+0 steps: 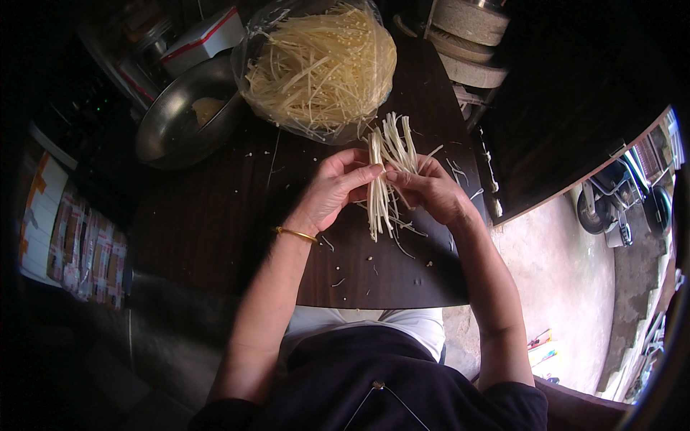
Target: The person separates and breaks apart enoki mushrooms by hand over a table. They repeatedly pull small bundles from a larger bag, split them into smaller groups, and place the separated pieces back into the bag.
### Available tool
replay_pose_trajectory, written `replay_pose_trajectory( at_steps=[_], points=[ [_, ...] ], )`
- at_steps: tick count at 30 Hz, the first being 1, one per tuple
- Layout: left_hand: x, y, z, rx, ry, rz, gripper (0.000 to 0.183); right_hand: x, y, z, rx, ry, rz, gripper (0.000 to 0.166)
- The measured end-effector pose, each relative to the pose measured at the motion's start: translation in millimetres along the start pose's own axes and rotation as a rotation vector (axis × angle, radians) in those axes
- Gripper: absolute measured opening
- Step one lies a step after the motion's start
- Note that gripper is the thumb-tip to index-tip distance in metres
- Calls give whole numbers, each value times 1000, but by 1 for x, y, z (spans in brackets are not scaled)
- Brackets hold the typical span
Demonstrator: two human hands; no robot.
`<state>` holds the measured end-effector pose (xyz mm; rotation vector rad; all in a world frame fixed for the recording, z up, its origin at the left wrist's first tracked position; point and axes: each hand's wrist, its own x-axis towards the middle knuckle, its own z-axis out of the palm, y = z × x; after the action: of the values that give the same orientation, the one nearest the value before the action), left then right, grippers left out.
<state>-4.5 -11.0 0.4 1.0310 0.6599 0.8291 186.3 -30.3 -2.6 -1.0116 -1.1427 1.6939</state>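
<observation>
Between thumb and fingers, my left hand [345, 186] pinches a thin bundle of enoki mushrooms [380, 202], its stems running up and down. My right hand [431, 188] grips a second clump of enoki mushrooms [401, 143], which fans out above the fingers. Both thumbs nearly meet over the stems, and the fingertips behind them are partly hidden. Just beyond my hands stands a clear plastic bag [248, 59] filled with a heap of loose enoki mushrooms [323, 70]. Stray strands [404, 229] lie on the dark wooden table [215, 215] beneath.
A metal bowl [178, 129] with a pale yellowish piece [207, 110] in it sits left of the bag. Behind it is a white box with red edging [205, 40]. Round stone-like slabs [469, 43] are stacked at the back right. A wheeled vehicle [598, 204] stands beyond the doorway.
</observation>
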Motion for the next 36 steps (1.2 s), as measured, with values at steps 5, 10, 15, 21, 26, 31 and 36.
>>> replay_pose_trajectory(
  at_steps=[5,10,15,21,26,31,36],
  points=[
    [0,-1,-3,40,-53,1,22,5,5,-6,-62,-69,-51,16],
    [1,0,-4,121,-74,-8,18,2,1,-5,93,-139,70,14],
    [3,-7,-8,241,19,39,17,-1,-12,-17,532,-275,-230,9],
    [5,-10,-10,107,32,47,20,1,-7,-14,244,54,-219,13],
    [3,-6,-7,91,33,65,23,0,-2,12,-127,27,-109,21],
    [2,-2,-4,93,40,37,24,-1,-1,0,-86,-7,27,14],
    [0,0,-5,157,5,32,22,1,6,-1,-65,-46,42,17]
  ],
)
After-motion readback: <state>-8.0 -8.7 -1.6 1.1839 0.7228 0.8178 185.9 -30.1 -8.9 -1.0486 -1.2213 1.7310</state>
